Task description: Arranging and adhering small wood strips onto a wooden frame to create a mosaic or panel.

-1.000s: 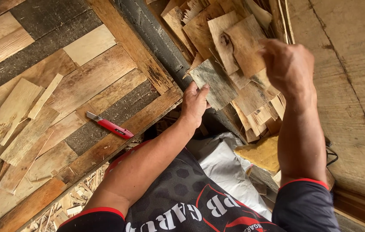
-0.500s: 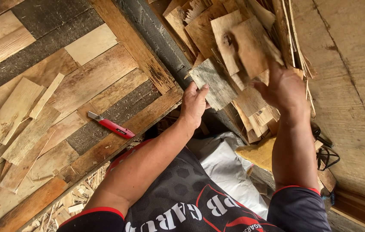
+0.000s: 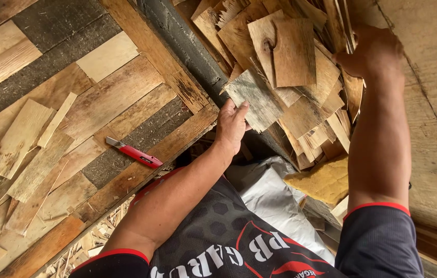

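While you're leaning over that patchwork panel (image 3: 126,98) of mismatched wood strips, framed in lighter planks, there's a red utility knife (image 3: 134,152) lying on it and loose offcuts at its left end. Your left hand (image 3: 233,126) grips a grey weathered veneer piece (image 3: 254,100) by its lower edge, just off the panel's corner, long axis running up-left to down-right. Your right hand (image 3: 372,51) sits in the veneer pile (image 3: 290,62); can't tell what it's grasping.
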